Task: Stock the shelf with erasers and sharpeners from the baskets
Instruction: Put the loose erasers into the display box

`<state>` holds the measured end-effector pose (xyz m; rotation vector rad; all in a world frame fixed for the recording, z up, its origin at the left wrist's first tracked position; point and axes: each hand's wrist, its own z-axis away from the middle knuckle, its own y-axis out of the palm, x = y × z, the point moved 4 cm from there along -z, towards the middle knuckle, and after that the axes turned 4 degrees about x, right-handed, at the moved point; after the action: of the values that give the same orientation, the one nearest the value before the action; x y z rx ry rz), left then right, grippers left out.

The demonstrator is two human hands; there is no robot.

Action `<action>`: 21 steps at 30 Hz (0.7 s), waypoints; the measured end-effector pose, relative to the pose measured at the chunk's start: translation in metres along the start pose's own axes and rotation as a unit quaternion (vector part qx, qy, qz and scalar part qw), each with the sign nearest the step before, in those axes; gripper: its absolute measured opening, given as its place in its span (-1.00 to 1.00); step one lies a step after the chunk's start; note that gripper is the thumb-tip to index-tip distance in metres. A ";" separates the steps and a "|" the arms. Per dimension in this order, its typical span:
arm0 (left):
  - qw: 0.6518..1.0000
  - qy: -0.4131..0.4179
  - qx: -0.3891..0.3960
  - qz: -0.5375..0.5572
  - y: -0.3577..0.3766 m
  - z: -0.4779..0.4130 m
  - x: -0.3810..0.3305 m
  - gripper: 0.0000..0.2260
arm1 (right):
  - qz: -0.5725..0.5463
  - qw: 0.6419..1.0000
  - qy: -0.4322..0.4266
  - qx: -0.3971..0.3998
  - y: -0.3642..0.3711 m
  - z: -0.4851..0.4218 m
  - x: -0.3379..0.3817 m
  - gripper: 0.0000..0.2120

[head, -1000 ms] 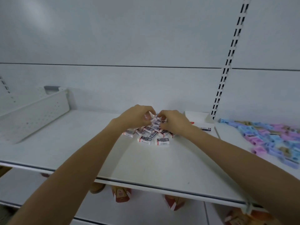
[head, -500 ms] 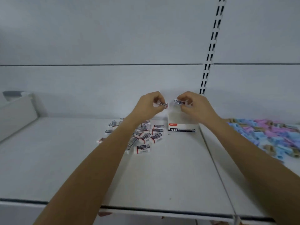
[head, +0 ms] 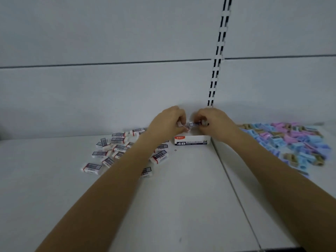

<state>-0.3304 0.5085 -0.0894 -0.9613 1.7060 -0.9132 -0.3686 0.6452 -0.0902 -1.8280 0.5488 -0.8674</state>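
Loose pile: small white block erasers in dark printed paper sleeves (head: 116, 151) lie scattered on the white metal shelf (head: 181, 206), to the left of and below our left hand. We judge them unloaded but not yet tidied.
Left hand: our left hand (head: 166, 122) is raised above the shelf near the back wall, fingertips clamped on one sleeved eraser (head: 182, 126).
Box: a white cardboard box marked 4B (head: 191, 140) stands just beneath both hands. We cannot tell how full it is.
Right hand: our right hand (head: 214, 122), just beside the left, pinches a second sleeved eraser (head: 195, 124) by its end.
Sharpeners: small pastel plastic sharpeners in blue, pink and tan (head: 294, 142) lie heaped on the shelf to the right of our right hand. They are out on the shelf but look unsorted.
Left to do: we judge the two held erasers are bound for the box, with most of the pile waiting. No basket shows.
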 end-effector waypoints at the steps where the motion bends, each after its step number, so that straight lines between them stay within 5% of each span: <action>1: 1.000 -0.009 -0.002 -0.001 0.001 0.001 0.000 -0.83 | 0.015 1.000 0.001 0.000 0.000 0.000 0.000 -0.80; 6: 0.998 -0.051 0.018 -0.043 0.002 0.001 -0.003 -0.94 | 0.032 0.999 -0.017 0.014 0.007 -0.006 -0.004 -0.83; 12: 0.990 -0.020 0.102 -0.096 0.004 0.003 -0.005 -0.63 | 0.035 0.999 -0.032 -0.008 0.009 -0.007 -0.008 -0.83; 21: 0.986 0.009 0.134 -0.094 0.012 0.023 0.004 -0.54 | 0.025 0.999 -0.041 0.014 0.008 0.000 -0.014 -0.74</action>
<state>-0.3121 0.5065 -0.1075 -0.9441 1.4774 -1.2444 -0.3777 0.6521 -0.1023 -1.8091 0.5250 -0.7593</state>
